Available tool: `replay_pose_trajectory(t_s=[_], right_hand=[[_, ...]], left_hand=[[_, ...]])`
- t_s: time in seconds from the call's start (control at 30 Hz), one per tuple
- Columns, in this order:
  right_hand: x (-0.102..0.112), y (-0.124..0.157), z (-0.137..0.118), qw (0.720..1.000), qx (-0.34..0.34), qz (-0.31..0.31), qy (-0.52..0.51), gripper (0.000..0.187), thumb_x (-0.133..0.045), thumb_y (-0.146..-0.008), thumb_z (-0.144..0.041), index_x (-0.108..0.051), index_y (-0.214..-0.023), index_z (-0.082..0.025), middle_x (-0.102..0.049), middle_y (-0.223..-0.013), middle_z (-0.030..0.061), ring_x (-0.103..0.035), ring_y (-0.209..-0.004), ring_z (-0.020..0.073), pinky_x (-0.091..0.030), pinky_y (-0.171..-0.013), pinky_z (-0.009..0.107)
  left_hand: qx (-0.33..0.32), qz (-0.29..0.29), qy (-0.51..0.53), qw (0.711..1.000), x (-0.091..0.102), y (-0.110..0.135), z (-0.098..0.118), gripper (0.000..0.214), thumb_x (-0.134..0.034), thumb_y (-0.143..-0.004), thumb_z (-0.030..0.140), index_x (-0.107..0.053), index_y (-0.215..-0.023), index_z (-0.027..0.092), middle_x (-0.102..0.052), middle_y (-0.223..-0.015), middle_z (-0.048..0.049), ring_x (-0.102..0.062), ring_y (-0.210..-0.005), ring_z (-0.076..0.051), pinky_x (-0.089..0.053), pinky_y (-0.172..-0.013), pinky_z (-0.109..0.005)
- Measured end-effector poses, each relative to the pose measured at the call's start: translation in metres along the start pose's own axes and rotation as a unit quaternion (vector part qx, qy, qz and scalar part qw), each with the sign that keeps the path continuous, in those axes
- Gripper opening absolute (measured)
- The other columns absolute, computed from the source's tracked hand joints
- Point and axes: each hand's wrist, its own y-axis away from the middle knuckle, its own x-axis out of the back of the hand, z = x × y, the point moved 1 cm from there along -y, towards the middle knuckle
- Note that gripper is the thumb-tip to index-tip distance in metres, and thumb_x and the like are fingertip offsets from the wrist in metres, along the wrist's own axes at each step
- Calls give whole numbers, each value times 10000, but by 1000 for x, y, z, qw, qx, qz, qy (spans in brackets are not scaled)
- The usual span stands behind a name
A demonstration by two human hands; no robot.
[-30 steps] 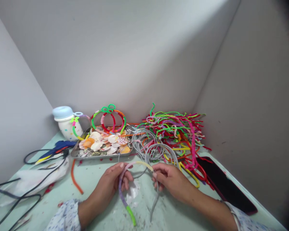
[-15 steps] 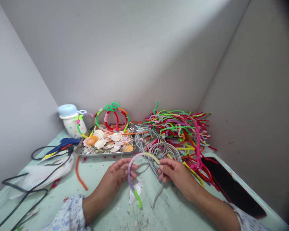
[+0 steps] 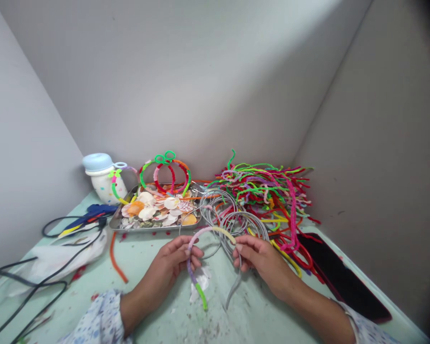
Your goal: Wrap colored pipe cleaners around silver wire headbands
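Note:
Between my hands is an arched wire hoop (image 3: 202, 231), wrapped in fuzzy pipe cleaner in lime green, purple, pale pink and pale yellow bands. My left hand (image 3: 175, 258) pinches it on the purple-pink side, with the green end hanging below. At the pale yellow part my right hand (image 3: 252, 253) has thumb and fingers closed on it. Beyond that, the bare grey wire end (image 3: 232, 290) curves down below my right fingers. Coils of grey wire (image 3: 245, 224) lie just behind my hands.
A metal tray (image 3: 154, 230) of seashells stands behind, with finished wrapped hoops (image 3: 142, 179) on it. To the right is a pile of coloured pipe cleaners (image 3: 268, 184) beside a black phone-like slab (image 3: 344, 282). At left are a white jar (image 3: 107, 186), black cable (image 3: 32, 282) and plastic bag (image 3: 71, 253).
My left hand's thumb and fingers have closed more on the hoop's purple-pink side. The hoop stays arched between both hands, and the whole view has shifted slightly.

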Motion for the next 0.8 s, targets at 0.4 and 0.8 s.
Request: replay_pose_trajectory(t_s=[0.4, 0.8], right_hand=[[37, -7, -44, 941, 169, 103, 273, 238, -540, -842, -344, -675, -981, -207, -667, -750, 17, -612, -677, 174, -450, -574, 267], [97, -89, -120, 711, 283, 214, 608, 214, -585, -838, -220, -701, -1016, -195, -671, -950, 78, -606, -846, 205, -421, -764, 290]], left_hand=[[8, 2, -12, 1000, -1, 1, 1, 177, -599, -834, 205, -603, -992, 125, -677, -873, -88, -597, -669, -139, -449, -641, -258], [11, -2, -13, 1000, -4, 2, 2, 149, -616, -816, 220, -619, -941, 138, -680, -859, -78, -589, -669, -138, -442, -648, -260]])
